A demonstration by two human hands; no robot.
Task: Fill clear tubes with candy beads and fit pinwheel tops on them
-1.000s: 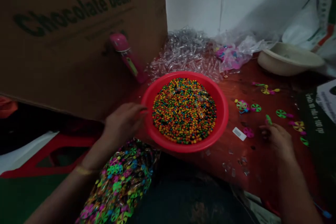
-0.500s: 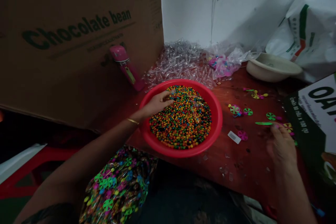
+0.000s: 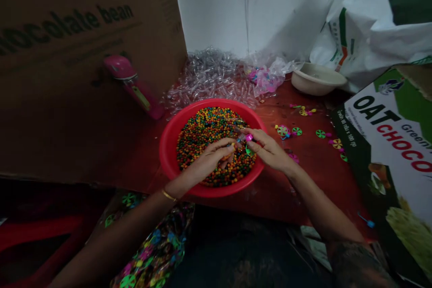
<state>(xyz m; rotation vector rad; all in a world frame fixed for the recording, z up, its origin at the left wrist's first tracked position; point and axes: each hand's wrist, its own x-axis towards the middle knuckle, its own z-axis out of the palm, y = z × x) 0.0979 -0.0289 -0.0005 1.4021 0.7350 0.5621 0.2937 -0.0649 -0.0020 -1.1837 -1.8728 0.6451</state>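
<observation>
A red basin (image 3: 164, 153) full of small multicoloured beads (image 3: 209, 123) stands on the red table. Over its right part my two hands are close together. My left hand (image 3: 216, 155) has its fingers closed around a small clear tube with coloured beads, partly hidden by the fingers. Between thumb and fingers, my right hand (image 3: 266, 146) pinches a pink-capped toy piece (image 3: 249, 137) with a green wheel hanging below it, right beside the tube's end.
Clear plastic tubes (image 3: 216, 76) are heaped behind the basin. A pink flashlight (image 3: 135, 87) is by the cardboard box (image 3: 67, 112). Small wheel toys (image 3: 297, 131), a cream bowl (image 3: 317, 80) and an OAT CHOCO box (image 3: 381, 144) are at right. A bag of toys (image 3: 151, 252) is below.
My right hand has come from the table's right side to the basin with the toy piece. My left hand has lifted from the beads and moved toward it. The view has turned right.
</observation>
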